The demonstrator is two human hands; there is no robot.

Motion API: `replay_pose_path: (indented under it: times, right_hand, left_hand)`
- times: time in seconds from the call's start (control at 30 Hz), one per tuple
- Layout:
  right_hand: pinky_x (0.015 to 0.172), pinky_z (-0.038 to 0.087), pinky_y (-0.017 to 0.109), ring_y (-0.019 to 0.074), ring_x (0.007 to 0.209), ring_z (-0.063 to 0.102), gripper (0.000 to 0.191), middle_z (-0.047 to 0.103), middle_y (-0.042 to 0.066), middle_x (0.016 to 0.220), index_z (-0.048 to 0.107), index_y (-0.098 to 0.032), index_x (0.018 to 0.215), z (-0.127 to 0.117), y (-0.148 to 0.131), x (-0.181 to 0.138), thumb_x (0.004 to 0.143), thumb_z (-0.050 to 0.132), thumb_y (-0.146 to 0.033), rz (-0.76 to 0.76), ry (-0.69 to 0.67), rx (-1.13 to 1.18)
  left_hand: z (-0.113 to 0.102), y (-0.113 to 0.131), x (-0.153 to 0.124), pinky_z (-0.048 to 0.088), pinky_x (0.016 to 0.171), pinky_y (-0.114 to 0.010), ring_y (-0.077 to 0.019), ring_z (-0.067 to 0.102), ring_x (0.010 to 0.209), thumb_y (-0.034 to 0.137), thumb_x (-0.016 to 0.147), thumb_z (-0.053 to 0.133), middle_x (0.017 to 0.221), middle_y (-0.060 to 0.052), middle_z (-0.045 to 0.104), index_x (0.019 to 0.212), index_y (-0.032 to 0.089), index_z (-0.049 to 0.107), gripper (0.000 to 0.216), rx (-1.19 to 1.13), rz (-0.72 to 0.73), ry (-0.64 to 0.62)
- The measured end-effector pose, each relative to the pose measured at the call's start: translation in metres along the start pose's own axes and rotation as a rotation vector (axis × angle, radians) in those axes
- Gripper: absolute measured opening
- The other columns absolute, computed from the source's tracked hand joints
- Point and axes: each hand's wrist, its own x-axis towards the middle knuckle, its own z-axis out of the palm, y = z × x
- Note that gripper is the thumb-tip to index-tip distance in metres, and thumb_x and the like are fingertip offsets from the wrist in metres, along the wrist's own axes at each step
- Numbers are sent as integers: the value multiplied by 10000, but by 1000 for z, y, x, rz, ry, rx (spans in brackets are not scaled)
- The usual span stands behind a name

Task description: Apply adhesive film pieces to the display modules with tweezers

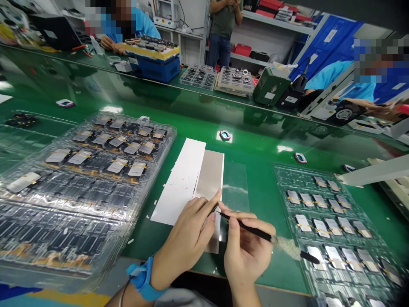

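Note:
My left hand (191,230), with a blue wrist strap, is closed, its thumb and fingers pinching a small thin dark-edged part (214,209) mostly hidden by the fingers. My right hand (247,251) grips black tweezers (255,230) whose rear is wrapped in clear tape. Their tip meets the part between both hands. Beneath lie a white sheet (180,183) and a grey-brown strip (211,172) with a white edge. To the left a clear tray (169,136) holds rows of small display-like parts (118,165); another clear tray (287,170) on the right holds silvery ones (319,228).
A clear film (236,183) lies right of the strip. Small framed pieces (225,135) are spread along the green bench (262,149). A white bar (377,168) juts in at right. Across the bench are a blue box (156,68), stacked trays (234,81) and several people.

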Motion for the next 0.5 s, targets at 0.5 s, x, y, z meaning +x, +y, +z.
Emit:
replay_pose_path:
  times: [0.5]
  right_hand:
    - [831, 635, 391, 148, 877, 699, 225, 635, 8, 874, 496, -210, 987, 1, -2, 1, 897, 542, -9, -6, -7, 1]
  left_hand:
    - [-1, 1, -1, 440, 920, -415, -239, 515, 1025, 236, 1040, 313, 1070, -69, 563, 1549, 304, 235, 520, -24, 9, -7]
